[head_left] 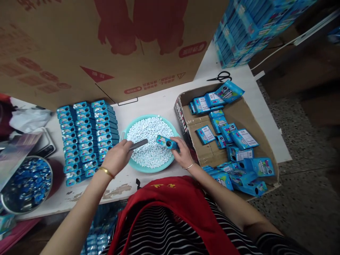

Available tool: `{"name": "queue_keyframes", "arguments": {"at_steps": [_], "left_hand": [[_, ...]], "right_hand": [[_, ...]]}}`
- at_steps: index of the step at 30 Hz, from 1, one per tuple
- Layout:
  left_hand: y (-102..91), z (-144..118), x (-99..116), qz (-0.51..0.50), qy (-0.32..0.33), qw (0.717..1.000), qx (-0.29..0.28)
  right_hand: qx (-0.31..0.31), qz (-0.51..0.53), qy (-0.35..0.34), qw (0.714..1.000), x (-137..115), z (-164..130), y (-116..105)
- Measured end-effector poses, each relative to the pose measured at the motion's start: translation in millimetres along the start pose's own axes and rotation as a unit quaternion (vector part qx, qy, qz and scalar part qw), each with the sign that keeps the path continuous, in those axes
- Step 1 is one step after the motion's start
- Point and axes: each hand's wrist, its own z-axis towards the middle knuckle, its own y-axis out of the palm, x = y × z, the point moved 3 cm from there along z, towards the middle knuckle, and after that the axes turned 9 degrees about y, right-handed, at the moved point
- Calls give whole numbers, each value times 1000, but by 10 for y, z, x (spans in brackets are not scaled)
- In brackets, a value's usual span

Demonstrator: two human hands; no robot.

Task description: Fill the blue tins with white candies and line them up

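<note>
One red apron (209, 226) is filling the bottom centre of the frame. Just beyond, at centre, two hands are working apart: the left hand (118, 156) is clasping a narrow grey tool (140, 143), and the right hand (183, 154) is gripping a small blue box (166, 142) above the right half of a turquoise bowl (150, 170). White pellets (151, 129) are filling this bowl. At lower left, a metal bowl (7, 199) is holding blue pieces (32, 182). Rows of blue boxes (84, 136) are standing left of centre; a cardboard tray (236, 113) at right is containing loose blue boxes (244, 138). Farther off, black scissors (219, 78) are lying above the tray, stacked blue packs (239, 39) are rising at upper right, and a large carton (114, 35) is spanning the upper left and centre.
</note>
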Motion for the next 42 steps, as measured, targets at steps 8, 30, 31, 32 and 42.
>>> {"name": "queue_keyframes", "arguments": {"at_steps": [8, 30, 31, 32, 42], "left_hand": [[1258, 691, 111, -144, -30, 989, 13], [-155, 118, 352, -144, 180, 972, 49], [-212, 128, 407, -112, 173, 978, 27], [-265, 138, 467, -77, 162, 984, 4], [-615, 47, 869, 111, 143, 983, -22]], "right_hand": [[50, 23, 100, 993, 113, -10, -142], [11, -63, -11, 998, 3, -69, -1], [5, -62, -14, 998, -7, -73, 26], [0, -60, -17, 998, -15, -77, 50], [-1, -44, -53, 998, 16, -94, 137]]}}
